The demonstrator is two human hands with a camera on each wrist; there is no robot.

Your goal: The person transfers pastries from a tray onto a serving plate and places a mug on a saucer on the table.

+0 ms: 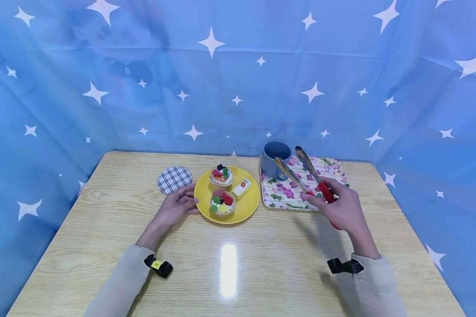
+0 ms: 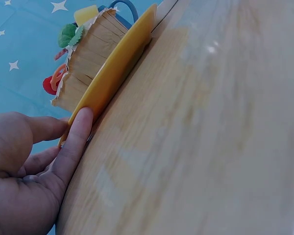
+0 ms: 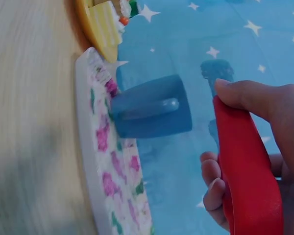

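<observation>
My left hand [image 1: 177,207] pinches the left rim of a yellow plate [image 1: 247,210], thumb and fingers on either side of the edge in the left wrist view. On the plate sit two toy fruit tarts, the front tart [image 1: 222,204] and the back tart [image 1: 221,176], beside a white-topped yellow cake slice [image 1: 242,188]. My right hand [image 1: 343,207] grips the red handles of a pair of tongs [image 3: 247,166]. The tongs' arms are spread, with nothing between their tips, above a floral tray [image 1: 289,200]. A blue-grey mug [image 1: 270,165] stands on that tray's left part, near the tongs.
A round checked coaster [image 1: 174,179] lies left of the plate, just beyond my left hand. The wooden table [image 1: 174,273] ends at a blue star-patterned curtain [image 1: 162,110] behind and at both sides. The tray's edge is close to the plate's right side.
</observation>
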